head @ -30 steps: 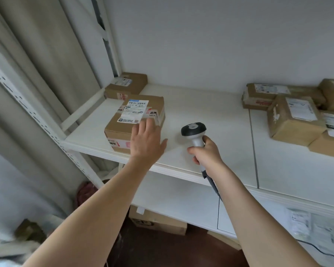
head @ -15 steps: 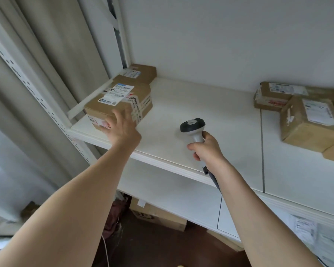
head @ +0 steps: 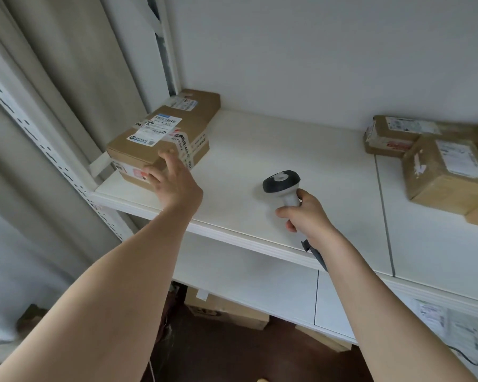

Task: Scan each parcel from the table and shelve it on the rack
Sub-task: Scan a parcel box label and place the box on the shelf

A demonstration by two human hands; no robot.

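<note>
A brown cardboard parcel (head: 160, 144) with white shipping labels lies at the left end of the white rack shelf (head: 260, 150), pushed up against a second parcel (head: 199, 102) behind it. My left hand (head: 174, 183) touches the near front corner of that parcel with fingers spread and nearly straight. My right hand (head: 307, 213) grips the handle of a grey and black barcode scanner (head: 282, 184), held upright over the front of the shelf.
Several more labelled parcels (head: 442, 172) sit at the right end of the shelf. A perforated rack upright (head: 44, 150) and a curtain (head: 75, 64) stand at the left. A lower shelf (head: 249, 279) runs beneath, with boxes (head: 226, 310) on the floor.
My left hand has slid the parcel left and back along the shelf until it sits against the rear parcel. The scanner hand has stayed roughly in place.
</note>
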